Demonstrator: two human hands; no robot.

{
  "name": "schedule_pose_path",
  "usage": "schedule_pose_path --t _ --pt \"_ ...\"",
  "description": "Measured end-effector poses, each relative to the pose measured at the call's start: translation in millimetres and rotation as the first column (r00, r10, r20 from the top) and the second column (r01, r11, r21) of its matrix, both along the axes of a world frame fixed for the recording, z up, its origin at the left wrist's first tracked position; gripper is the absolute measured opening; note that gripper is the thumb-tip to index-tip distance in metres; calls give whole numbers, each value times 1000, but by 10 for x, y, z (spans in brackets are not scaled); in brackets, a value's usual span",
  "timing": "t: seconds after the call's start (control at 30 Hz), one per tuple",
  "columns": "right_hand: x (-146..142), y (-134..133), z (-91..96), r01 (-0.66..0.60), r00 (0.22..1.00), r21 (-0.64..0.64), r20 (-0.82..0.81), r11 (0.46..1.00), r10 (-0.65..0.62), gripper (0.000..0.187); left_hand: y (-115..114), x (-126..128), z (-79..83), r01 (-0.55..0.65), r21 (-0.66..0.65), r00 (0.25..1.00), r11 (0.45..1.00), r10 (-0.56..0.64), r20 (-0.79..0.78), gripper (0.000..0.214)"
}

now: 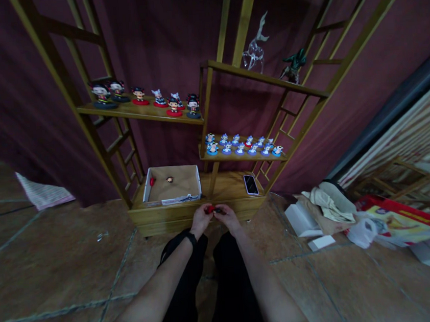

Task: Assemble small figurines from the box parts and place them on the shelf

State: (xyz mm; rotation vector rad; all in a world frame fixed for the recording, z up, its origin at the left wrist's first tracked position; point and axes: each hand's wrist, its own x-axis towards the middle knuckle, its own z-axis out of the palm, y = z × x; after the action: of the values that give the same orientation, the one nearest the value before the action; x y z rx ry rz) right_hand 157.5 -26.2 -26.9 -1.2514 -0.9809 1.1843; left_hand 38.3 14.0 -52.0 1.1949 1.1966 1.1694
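My left hand [201, 219] is closed on a small red figurine part [210, 209] in front of the low cabinet. Close against it, my right hand [227, 217] pinches a small dark figurine part [217, 210], perhaps a head. The two parts meet or nearly meet; fingers hide most of both, so I cannot tell if they are joined. Beyond my left hand, an open shallow cardboard box [198, 182] lies on the cabinet top. Inside it are a red piece [152, 181] and a small dark-haired figurine head [169, 179].
A phone [251, 184] lies on the wooden shelf unit's cabinet [167, 214]. Several figurines stand on the upper left shelf [141, 110] and the middle shelf [237, 156]. A clear deer figure [254, 52] stands higher up. White boxes [303, 219] and a plastic bag [363, 232] lie on the right floor.
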Motion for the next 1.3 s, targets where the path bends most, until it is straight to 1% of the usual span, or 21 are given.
schedule_pose_path --t 0.13,0.27,0.4,0.53,0.7,0.77,0.83,0.93,1.03,1.17,1.3 --pt "8 55 -105 3 993 19 115 1000 -6 24 -1 -9 -12 0 58 998 998 4 -69 26" --pt "26 60 -134 29 983 14 181 999 -31 21 -15 -26 -6 33 83 996 996 -25 -88 24" --pt "24 24 -84 16 978 15 208 1000 -19 19 -18 -41 -15 55 37 997 998 -53 -59 22" --pt "8 3 -35 2 958 17 287 1000 -7 18 -15 -43 -16 69 -16 997 997 -69 -31 19" --pt "1 10 -48 31 916 54 398 998 -50 17 -53 -55 74 95 -43 994 995 -97 -44 18" --pt "3 11 -62 31 913 59 404 998 -52 17 -83 -62 123 110 -53 994 993 -110 -12 15" --pt "0 10 -68 31 920 79 388 996 -59 18 -114 -64 161 127 -55 991 990 -124 53 14" --pt "-15 3 -57 27 947 120 314 992 -64 25 -144 -60 185 82 -79 982 993 -67 178 21" --pt "-28 -4 -31 41 966 125 249 991 -71 28 -148 -58 175 47 -121 968 992 -15 250 30" --pt "-31 -16 -1 69 960 95 264 993 -92 19 -137 -72 154 120 -158 956 980 -71 285 32" --pt "-35 -28 11 7 970 23 241 1000 -13 13 -130 -92 156 226 -153 925 962 -162 344 28"
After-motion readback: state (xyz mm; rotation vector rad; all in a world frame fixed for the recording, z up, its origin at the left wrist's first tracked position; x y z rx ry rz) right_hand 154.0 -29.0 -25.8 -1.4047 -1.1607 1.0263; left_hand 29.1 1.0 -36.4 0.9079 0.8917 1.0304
